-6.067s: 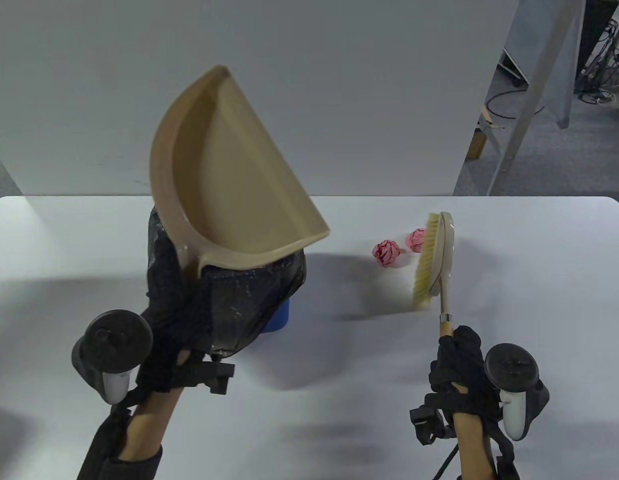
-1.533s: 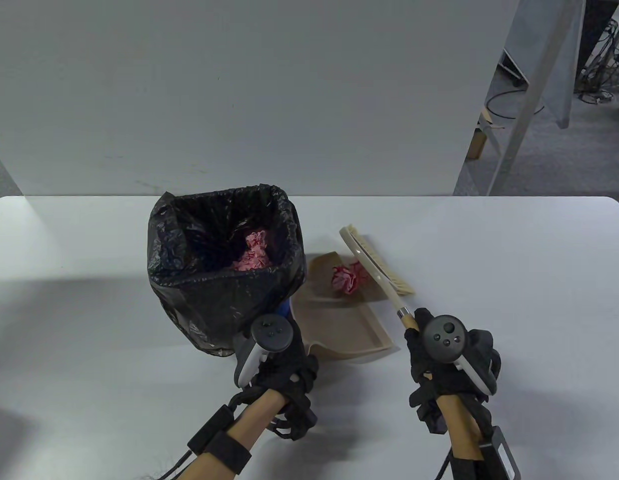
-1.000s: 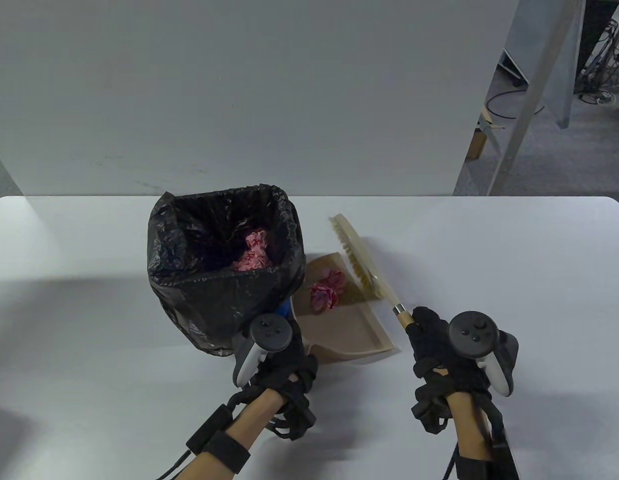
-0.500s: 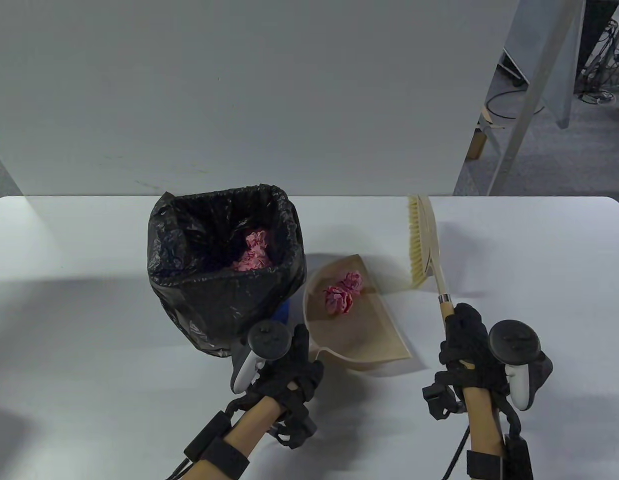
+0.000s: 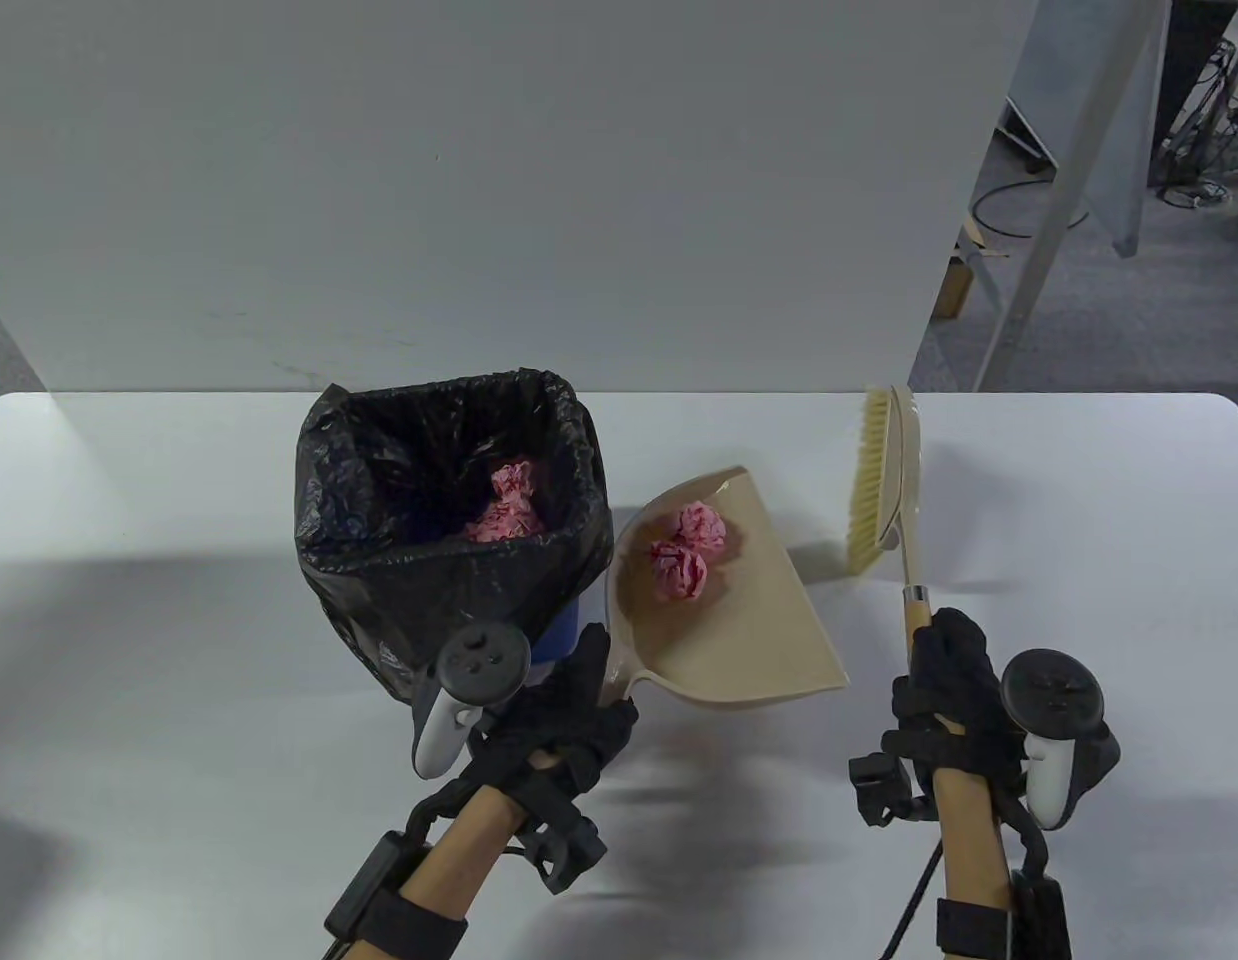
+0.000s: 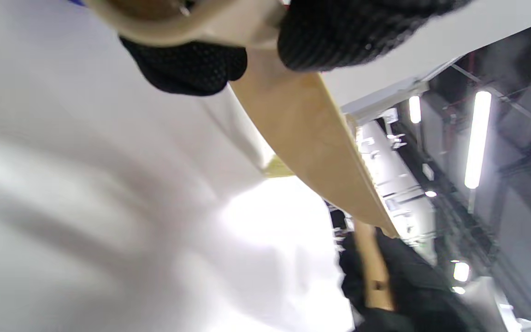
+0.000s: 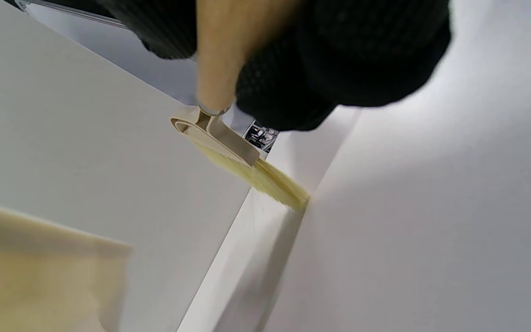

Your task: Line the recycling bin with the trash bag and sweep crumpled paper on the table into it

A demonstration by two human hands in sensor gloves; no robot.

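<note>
Dustpan (image 5: pixel 724 610) with two paper balls (image 5: pixel 687 560) gripped by left hand (image 5: pixel 554 715), brush (image 5: pixel 884 480) by right hand (image 5: pixel 944 690); tipping into the bag-lined bin (image 5: pixel 449 530) beyond the left hand is judged next

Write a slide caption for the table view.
Left hand lifts dustpan holding two crumpled paper balls beside the bag-lined bin; right hand holds the brush.

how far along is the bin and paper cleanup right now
Done: the black trash bag lines the bin, with crumpled paper already inside. In hand: the left hand holds the dustpan carrying two paper balls; the right hand grips the brush. Left: tip those two into the bag.
</note>
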